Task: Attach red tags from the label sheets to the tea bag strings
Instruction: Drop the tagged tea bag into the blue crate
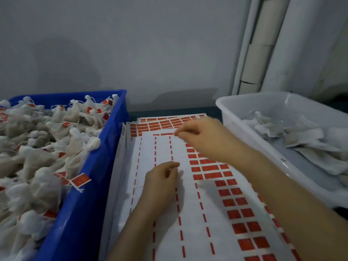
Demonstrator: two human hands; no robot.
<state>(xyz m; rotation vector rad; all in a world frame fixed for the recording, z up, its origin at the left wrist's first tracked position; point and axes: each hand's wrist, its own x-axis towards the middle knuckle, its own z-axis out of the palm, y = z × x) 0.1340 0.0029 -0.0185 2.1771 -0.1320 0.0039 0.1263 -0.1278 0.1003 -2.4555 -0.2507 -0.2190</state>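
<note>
Hands over white paper label sheet [188, 213] of red rectangular tags [210, 168], centre. At twelve o'clock, right hand [199, 134] pinching sheet's far edge. Just below, left hand [162, 178] curled, any string inside impossible to tell. At nine o'clock, white mesh tea bags [37, 147] in blue plastic crate [105, 147]. Risk: sheet lifting unpinned, tearing a tag.

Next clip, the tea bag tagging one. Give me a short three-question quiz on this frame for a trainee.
1. True or false: the tagged tea bags lie in the blue crate.
2. The left hand rests on: A the crate's rim; B the top label sheet; C a tea bag.
3. Fill in: the sheet's unpeeled red tags remain on its ___ side.
Key: 1 true; 2 B; 3 right.
</note>
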